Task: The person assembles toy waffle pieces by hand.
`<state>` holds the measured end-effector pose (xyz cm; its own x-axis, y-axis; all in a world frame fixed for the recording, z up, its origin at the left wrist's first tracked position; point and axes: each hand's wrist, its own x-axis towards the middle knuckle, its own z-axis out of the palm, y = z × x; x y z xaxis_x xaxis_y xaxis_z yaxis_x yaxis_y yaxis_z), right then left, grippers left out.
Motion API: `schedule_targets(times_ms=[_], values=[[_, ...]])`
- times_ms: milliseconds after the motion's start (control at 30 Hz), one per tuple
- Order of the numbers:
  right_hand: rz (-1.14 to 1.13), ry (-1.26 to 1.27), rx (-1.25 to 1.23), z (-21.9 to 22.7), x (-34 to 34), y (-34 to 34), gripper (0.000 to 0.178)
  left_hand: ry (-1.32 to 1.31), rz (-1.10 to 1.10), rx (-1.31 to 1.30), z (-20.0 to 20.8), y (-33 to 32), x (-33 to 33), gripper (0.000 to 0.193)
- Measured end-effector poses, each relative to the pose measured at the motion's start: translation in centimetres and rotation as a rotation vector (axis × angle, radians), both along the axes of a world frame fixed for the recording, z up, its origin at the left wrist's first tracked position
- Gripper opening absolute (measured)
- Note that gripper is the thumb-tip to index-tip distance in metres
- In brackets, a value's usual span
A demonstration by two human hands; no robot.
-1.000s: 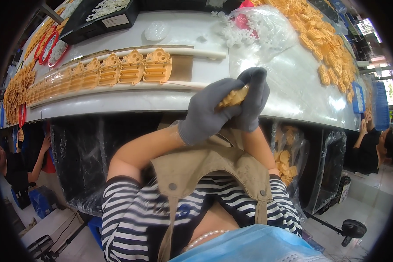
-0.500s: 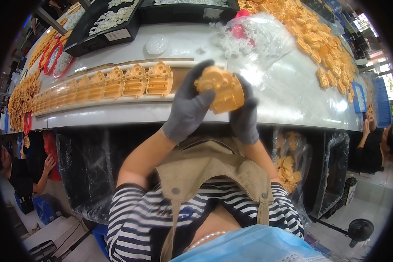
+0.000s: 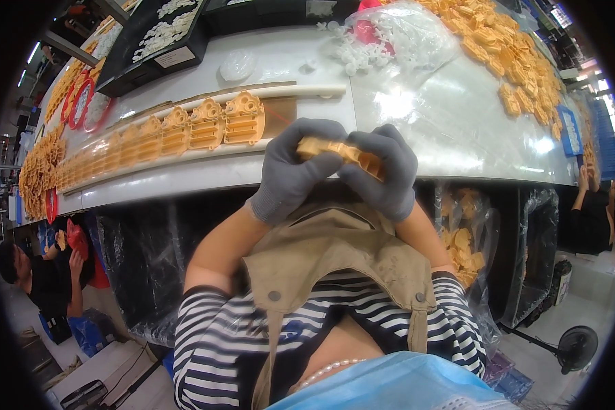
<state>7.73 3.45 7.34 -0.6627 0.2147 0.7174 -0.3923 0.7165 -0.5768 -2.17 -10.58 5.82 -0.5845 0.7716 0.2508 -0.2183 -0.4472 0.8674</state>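
Both gloved hands grip one orange-yellow moulded plastic housing in front of my chest, just over the table's near edge. It is turned edge-on, so its face is hidden. My left hand closes round its left end, thumb along the near side. My right hand holds the other end, fingers curled over it. Left of my hands, a row of similar housings stands side by side between two white rails, reaching far to the left. A bare brown strip shows at the row's right end.
Orange parts are heaped at the far right and far left. A clear bag with small white pieces lies on the table. Black trays stand behind. Co-workers sit at left and right.
The housing has been tipped from face-up to edge-on and lowered toward me. My right hand has shifted its grip, now curled over the housing's right end.
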Motion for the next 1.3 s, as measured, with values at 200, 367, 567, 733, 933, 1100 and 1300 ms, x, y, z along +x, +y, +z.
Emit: schedule_targets(times_ms=[200,367,567,733,933,1100,1300], values=[[0.012,-0.042,0.032,0.1,0.6,0.1,0.041,-0.02,0.015,0.031,-0.1,-0.2,0.7,0.025],[0.04,-0.102,-0.12,0.2,0.4,1.2,0.049,-0.12,0.031,0.089,0.3,0.7,0.5,0.023],[-0.09,-0.397,-0.114,-0.9,1.6,1.4,0.053,0.017,0.014,0.019,-0.6,1.5,-0.3,0.033],[-0.141,-0.39,-0.44,-3.3,3.1,2.8,0.04,-0.03,-0.058,-0.091,-0.5,2.6,0.6,0.081],[-0.455,-0.239,-1.013,-5.7,5.7,16.2,0.03,-0.253,-0.062,-0.042,-2.6,1.2,-1.4,0.074],[-0.475,-0.315,-1.218,-8.9,8.2,28.1,0.035,-0.396,-0.188,0.114,-2.7,0.1,-1.6,0.056],[-0.752,-0.095,-1.202,-8.9,6.9,35.4,0.049,-0.556,-0.309,0.251,-1.5,-0.1,-2.0,0.05]])
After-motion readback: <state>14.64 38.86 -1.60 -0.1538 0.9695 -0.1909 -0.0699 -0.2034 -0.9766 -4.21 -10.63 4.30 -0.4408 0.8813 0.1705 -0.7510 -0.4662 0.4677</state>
